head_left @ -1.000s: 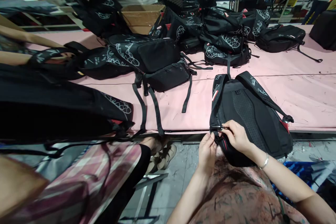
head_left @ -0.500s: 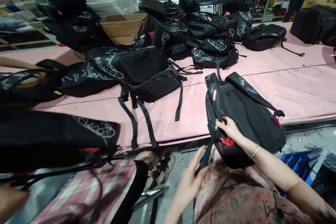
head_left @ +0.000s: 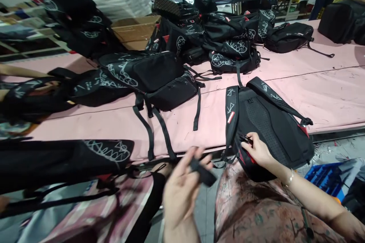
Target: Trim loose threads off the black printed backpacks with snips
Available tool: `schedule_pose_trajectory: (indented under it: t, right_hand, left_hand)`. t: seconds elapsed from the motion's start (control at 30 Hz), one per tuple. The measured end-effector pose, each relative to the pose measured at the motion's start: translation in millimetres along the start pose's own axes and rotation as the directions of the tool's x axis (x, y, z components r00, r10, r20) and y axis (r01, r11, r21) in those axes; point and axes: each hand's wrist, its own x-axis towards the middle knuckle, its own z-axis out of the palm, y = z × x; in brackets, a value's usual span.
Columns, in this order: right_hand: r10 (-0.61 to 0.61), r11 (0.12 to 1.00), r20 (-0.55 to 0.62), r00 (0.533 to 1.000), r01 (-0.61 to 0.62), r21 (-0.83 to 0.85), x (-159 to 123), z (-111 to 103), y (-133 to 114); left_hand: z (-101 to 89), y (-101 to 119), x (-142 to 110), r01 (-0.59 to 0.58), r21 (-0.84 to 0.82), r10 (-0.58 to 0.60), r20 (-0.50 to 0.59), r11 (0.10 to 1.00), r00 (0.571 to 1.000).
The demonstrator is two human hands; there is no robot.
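A black backpack (head_left: 265,121) lies with its padded back panel up, on the table's front edge and against my lap. Its shoulder straps (head_left: 231,110) carry white scribbled drawings, and red lining shows at the side. My left hand (head_left: 182,186), palm up left of the bag, pinches the black webbing strap (head_left: 207,174); the fingers are blurred. My right hand (head_left: 258,150) is closed at the bag's lower left side, around a small dark tool (head_left: 246,140) with a shiny part. The fingers hide most of that tool.
The pink-covered table (head_left: 327,87) bears several black backpacks (head_left: 159,72) on the left and a pile (head_left: 228,38) behind. A co-worker's hand (head_left: 51,83) is among bags at far left. A cardboard box (head_left: 134,30) stands behind; a blue crate (head_left: 322,178) sits low right.
My left hand has moved left and turned palm up, drawing the strap end away from the bag. My right hand has shifted slightly right and down along the bag's side.
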Motion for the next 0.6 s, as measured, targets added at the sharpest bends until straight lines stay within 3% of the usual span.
schedule_pose_trajectory:
  t: [0.13,0.3,0.6]
  right_hand:
    - [-0.236,0.970,-0.076,0.969,0.240,0.046,-23.0,-21.1,0.3]
    - [-0.534,0.844,0.072,0.842,0.527,0.099,-36.9,-36.8,-15.2]
    - [-0.596,0.794,0.204,0.777,0.608,0.002,-25.2,-36.0,-23.8]
  left_hand:
    - [35.2,-33.7,11.9,0.261,-0.154,-0.217,0.257,0.953,0.942]
    - [39.2,-47.7,18.1,0.348,-0.122,-0.292,0.337,0.929,0.895]
    - [29.6,-42.0,14.0,0.360,0.027,-0.335,0.438,0.933,0.834]
